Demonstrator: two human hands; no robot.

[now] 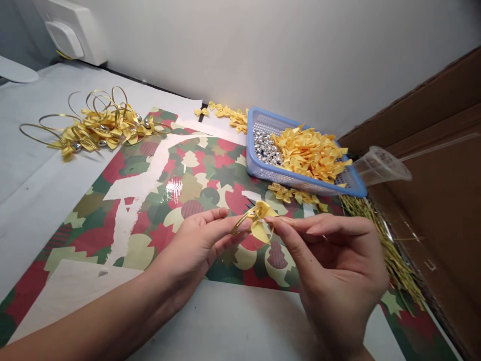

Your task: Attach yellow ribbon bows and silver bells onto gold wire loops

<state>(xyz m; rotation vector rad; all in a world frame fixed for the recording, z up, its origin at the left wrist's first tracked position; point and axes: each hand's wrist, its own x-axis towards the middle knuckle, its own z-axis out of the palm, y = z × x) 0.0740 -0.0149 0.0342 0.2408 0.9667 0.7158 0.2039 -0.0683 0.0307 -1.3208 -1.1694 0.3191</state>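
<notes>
My left hand (203, 233) pinches a small coil of gold wire (242, 224) between thumb and fingers, over the patterned paper. At the coil's right end sits a yellow ribbon bow (261, 233), its loops spread up and down. My right hand (334, 265) is closed, thumb and forefinger pinched at the bow's right side, where a thin strand of wire shows. Exactly what lies between those right fingertips is hidden. Both hands meet at this one piece, just in front of the blue basket (300, 185).
The basket holds silver bells (267, 148) and yellow bows (310, 153). Bows with gold wire loops (101, 128) lie piled at the left. A clear plastic cup (383, 165) and a bundle of gold-green stems (391, 245) are at the right, beside brown cardboard (443, 175).
</notes>
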